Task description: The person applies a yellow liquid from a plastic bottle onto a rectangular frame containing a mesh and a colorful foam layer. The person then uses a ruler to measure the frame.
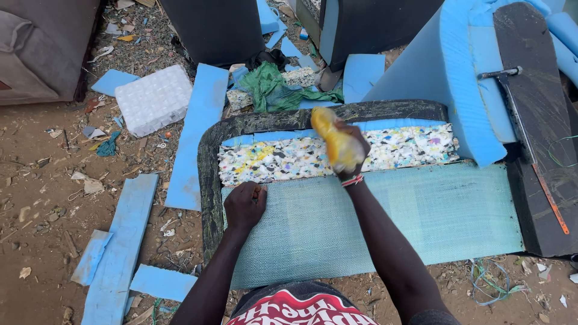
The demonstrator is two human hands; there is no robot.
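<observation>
Glue bottle held over the foam, frame steadied.
The yellow bottle [337, 144] is gripped in the right hand [352, 150] above the flecked foam [277, 159]; the left hand [244, 204], curled, is pressed on the green panel [385, 216]; steady spreading seems called for.

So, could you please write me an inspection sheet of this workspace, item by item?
Surface: bare dirt ground; pale green woven panel lying in a dark curved frame.
Job's things: speckled multicolour scrap-foam strip along the panel's top edge; yellow squeezable bottle.
Clutter: blue foam strips, white quilted block, green crumpled cloth, hacksaw on a black board.
Grippers: right hand grips the bottle over the foam; left hand presses the panel.
Cables: thin green cord on the ground.
Surroundings: grey upholstered piece, large blue foam slab.
</observation>
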